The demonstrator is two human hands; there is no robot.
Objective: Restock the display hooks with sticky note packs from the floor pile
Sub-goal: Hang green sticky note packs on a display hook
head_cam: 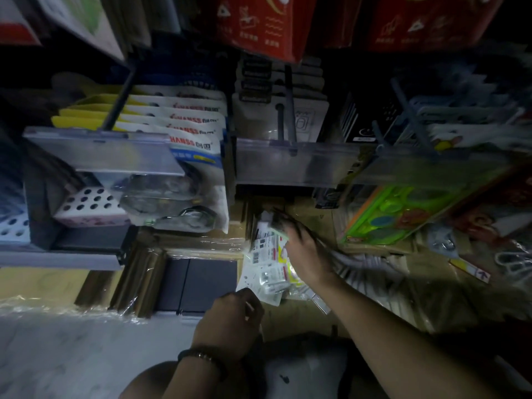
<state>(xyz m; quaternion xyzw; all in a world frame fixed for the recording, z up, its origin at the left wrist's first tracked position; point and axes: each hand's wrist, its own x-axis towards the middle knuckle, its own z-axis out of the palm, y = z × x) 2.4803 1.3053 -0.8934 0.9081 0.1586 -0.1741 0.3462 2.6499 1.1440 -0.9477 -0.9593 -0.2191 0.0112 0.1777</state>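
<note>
A dim shop aisle seen from above: display hooks [283,122] loaded with carded goods jut over clear price rails [293,161]; below them, plastic-wrapped cartons [135,280] line the floor; a pile of sticky note packs [266,263] lies on the floor between the cartons and a green toy set [403,210]; the right hand [305,251] reaches onto the pile's far end, fingers curled around a pack — motion blur hides how firmly; the left hand [230,321], bracelet [201,355] at the wrist, hovers loosely curled near the pile's near edge, its hold impossible to judge.
</note>
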